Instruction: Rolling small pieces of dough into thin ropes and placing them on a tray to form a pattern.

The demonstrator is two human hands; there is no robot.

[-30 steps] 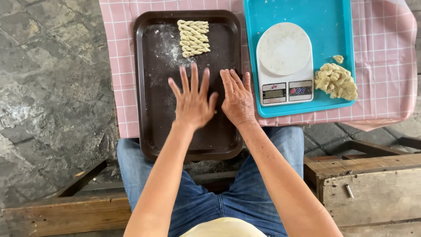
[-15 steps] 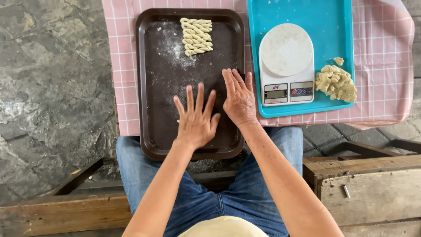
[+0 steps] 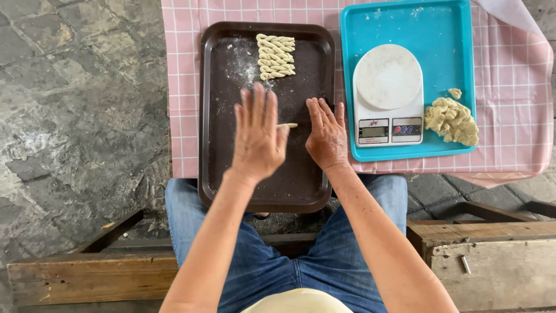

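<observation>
My left hand [image 3: 258, 136] lies flat, fingers spread, on a thin rope of dough [image 3: 288, 125] on the dark brown tray [image 3: 223, 174]. Only a short piece of the rope shows between the hands. My right hand [image 3: 326, 134] rests palm down at the rope's right end, near the tray's right rim. Several twisted dough sticks [image 3: 275, 55] lie in a row at the far end of the tray, beside a dusting of flour [image 3: 246, 64].
A blue tray [image 3: 353, 87] to the right holds a white kitchen scale [image 3: 388, 95] and a lump of pale dough [image 3: 452, 120]. Both trays sit on a pink checked cloth [image 3: 515, 98]. Stone floor lies to the left, a wooden bench [image 3: 486, 261] at lower right.
My left hand has slid forward up the tray, from level with the right wrist to level with the right hand. The right hand has barely shifted. A bit of dough rope now shows between them.
</observation>
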